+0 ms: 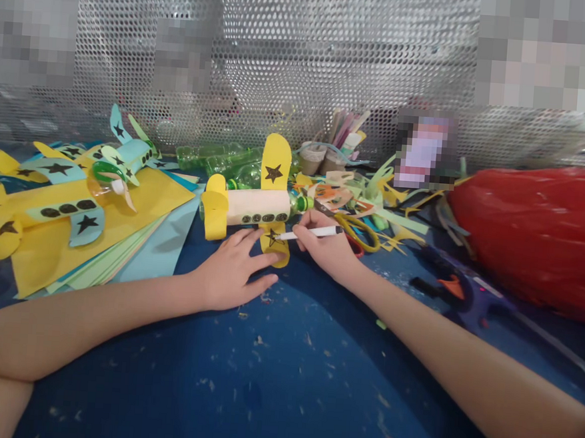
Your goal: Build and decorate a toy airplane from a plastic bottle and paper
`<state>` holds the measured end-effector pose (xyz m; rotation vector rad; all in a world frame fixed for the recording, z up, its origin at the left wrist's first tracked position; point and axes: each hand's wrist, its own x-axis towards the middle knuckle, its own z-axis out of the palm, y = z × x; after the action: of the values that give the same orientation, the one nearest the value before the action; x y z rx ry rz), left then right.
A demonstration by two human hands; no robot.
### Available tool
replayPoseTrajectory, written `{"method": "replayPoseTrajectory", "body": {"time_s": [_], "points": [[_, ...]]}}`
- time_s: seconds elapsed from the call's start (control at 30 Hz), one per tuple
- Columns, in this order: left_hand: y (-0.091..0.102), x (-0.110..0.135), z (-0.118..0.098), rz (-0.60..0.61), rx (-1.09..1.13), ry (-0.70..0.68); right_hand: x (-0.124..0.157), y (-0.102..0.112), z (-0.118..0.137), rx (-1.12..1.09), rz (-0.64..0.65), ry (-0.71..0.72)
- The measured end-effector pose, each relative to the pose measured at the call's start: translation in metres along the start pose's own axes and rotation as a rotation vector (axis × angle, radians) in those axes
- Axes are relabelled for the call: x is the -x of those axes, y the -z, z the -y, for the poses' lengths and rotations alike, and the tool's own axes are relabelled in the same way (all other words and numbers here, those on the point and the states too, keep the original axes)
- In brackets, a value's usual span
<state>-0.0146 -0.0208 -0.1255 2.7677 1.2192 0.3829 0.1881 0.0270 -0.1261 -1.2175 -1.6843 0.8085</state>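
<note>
A toy airplane [258, 203] made from a green plastic bottle lies in front of me, wrapped in cream paper with a row of dark round windows. Its far yellow wing [277, 158] carries a black star. On the near yellow wing [280, 257] a star shows in black outline, partly filled. My right hand [323, 242] grips a white marker [314, 233], its tip at that star. My left hand [239, 268] lies with fingers spread, touching the near wing and the lower edge of the body. The wing's root is partly hidden by the fingers.
Finished-looking paper airplanes [67, 206] and coloured sheets [169, 257] lie at left. Behind are green bottles [211, 156] and cups of sticks [313, 157]. Yellow-handled scissors [359, 230] and paper scraps [397, 216] lie right, near a glue gun [473, 285] and red bundle [532, 229].
</note>
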Motion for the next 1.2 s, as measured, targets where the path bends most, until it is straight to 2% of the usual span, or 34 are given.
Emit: {"method": "replayPoseTrajectory", "body": {"time_s": [1.2], "points": [[0.0012, 0.0000, -0.0009, 0.027, -0.006, 0.012, 0.0002, 0.0009, -0.0027, -0.009, -0.018, 0.028]]}}
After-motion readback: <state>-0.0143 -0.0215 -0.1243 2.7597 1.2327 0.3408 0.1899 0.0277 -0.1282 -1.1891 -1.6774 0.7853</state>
